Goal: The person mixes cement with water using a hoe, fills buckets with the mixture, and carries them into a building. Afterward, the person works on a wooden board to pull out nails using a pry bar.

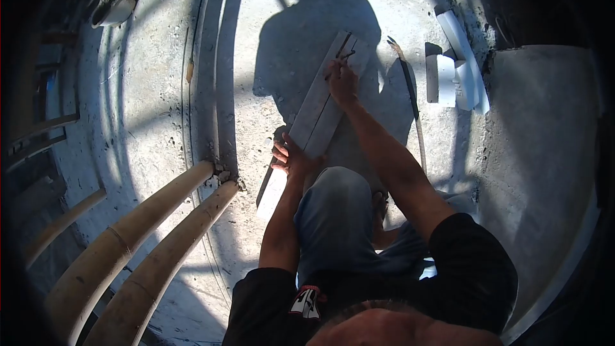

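Observation:
A long, narrow pale board [315,115] lies slantwise on the floor in front of my knees, with a dark lengthwise line along it. My left hand [293,157] presses on its near part, fingers spread over the left edge. Farther up the board, my right hand [343,84] is closed around a thin dark tool [346,56]. Its end shows just beyond my fingers, close to a dark slot or mark at the board's far end. What kind of tool it is I cannot make out.
Several white offcut pieces [462,70] lie to the right, near a thin dark rod [410,86]. Bamboo poles [138,269] slant across the lower left. A pale bucket-like container [114,5] rests at the upper left. A grey slab [535,147] borders the right side.

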Demonstrator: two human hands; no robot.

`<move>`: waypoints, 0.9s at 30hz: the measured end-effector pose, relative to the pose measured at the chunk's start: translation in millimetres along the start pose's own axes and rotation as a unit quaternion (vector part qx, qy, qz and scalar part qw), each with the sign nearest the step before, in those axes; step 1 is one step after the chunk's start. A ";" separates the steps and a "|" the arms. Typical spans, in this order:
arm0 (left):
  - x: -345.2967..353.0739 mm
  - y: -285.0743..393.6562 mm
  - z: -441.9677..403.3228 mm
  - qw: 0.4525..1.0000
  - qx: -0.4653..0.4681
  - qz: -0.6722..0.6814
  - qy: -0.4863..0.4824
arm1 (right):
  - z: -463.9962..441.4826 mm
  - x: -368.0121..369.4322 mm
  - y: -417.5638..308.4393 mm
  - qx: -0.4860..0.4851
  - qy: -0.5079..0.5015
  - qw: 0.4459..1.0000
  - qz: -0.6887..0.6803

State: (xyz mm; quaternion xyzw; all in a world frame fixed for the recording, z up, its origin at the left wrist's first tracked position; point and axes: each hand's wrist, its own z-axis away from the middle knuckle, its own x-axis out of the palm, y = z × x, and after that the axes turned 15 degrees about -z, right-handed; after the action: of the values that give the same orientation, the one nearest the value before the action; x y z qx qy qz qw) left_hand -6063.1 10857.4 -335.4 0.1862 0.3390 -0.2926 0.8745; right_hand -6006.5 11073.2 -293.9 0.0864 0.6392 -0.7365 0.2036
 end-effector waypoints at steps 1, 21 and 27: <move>6.0 0.7 -3.3 1.000 -0.009 -0.011 0.009 | 26.6 5.1 12.7 -0.062 0.014 0.998 -0.028; -20.7 18.1 -0.9 0.999 -0.026 -0.012 -0.033 | 42.0 16.1 33.2 -0.256 0.057 0.955 -0.139; -17.1 28.2 8.4 0.998 -0.047 -0.007 -0.039 | -25.2 34.7 17.8 -0.077 0.051 0.995 -0.021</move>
State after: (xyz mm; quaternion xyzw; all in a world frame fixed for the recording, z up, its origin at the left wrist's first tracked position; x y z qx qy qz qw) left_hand -6051.2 10881.0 -313.9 0.1313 0.3197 -0.2892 0.8927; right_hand -6033.9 11089.5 -327.7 0.0943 0.7054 -0.6838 0.1610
